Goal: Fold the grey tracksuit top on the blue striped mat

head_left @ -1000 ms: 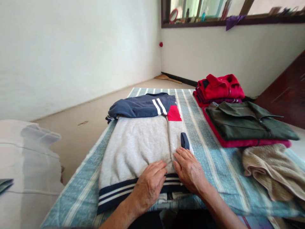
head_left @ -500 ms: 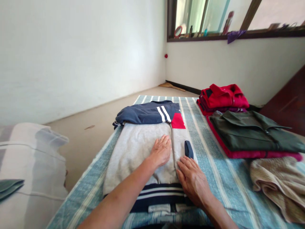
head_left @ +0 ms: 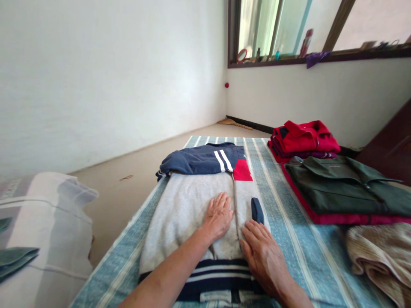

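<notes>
A grey sweatshirt jacket (head_left: pixel 183 205) lies partly folded on a blue striped cloth (head_left: pixel 290 205). Its navy sleeve (head_left: pixel 195 160), with two white stripes, is laid across the top. A red patch shows at the upper right, and a navy pocket trim lower down. The striped navy hem faces me. My left hand (head_left: pixel 218 216) rests flat on the middle of the jacket, fingers stretched out. Lying flat near the jacket's right edge, just below the pocket trim, is my right hand (head_left: pixel 261 248), open too. Neither hand grips the fabric.
Folded red clothes (head_left: pixel 303 139) are stacked at the back right. Before them lies a folded dark green jacket (head_left: pixel 346 184) on a red garment, then a beige towel (head_left: pixel 382 252). A white covered surface (head_left: pixel 54 239) stands at left. Small items line the window sill (head_left: pixel 272 63).
The whole scene has shifted slightly down and to the right as the camera tilted. My hands stay flat on the jacket in nearly the same places.
</notes>
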Demonstrator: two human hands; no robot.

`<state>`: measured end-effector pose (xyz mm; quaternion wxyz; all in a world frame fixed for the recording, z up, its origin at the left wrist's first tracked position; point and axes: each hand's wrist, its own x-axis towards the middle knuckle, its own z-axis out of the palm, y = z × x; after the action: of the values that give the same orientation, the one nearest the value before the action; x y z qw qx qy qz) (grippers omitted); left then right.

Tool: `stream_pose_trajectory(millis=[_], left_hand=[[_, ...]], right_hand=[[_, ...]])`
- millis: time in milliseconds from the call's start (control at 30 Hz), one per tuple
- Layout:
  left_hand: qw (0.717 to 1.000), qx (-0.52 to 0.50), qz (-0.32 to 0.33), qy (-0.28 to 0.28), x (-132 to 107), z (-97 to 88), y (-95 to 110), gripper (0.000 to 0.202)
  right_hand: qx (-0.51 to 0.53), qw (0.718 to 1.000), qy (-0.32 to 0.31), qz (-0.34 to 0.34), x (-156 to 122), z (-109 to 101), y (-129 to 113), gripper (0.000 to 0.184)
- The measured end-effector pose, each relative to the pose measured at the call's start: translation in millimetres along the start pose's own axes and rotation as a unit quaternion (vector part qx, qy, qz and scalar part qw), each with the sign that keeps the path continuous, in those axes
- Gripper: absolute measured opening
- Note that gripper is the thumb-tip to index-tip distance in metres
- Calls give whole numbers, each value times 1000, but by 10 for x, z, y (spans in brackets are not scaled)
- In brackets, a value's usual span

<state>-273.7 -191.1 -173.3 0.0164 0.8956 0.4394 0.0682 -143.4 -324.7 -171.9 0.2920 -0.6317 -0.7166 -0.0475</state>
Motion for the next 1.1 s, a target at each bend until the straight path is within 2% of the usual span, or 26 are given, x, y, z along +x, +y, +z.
stream_pose_trajectory(millis=[133,233,367,467,633,1100], left_hand=[[1000,-7,-7,5,-19,7,3,46],[1000,-23,-3,-10,-1,-54,-17,45],[999,-38,13,-24,142,-172,-95,34],[999,-32,9,-15,289,-207,-154,35],[998,-31,-1,-52,369,-146,-187,40],[998,-31,-21,-47,547,-58,-253,44]], right_hand=[[-2,1000,5,-4,4,12,17,28],[-5,1000,3,-11,9,13,21,29],[-7,1000,8,-11,7,7,11,29],[-3,1000,14,-11,1,6,8,28],[-4,1000,12,-14,-5,-1,20,28],[0,1000,-21,-4,-5,-73,45,30]])
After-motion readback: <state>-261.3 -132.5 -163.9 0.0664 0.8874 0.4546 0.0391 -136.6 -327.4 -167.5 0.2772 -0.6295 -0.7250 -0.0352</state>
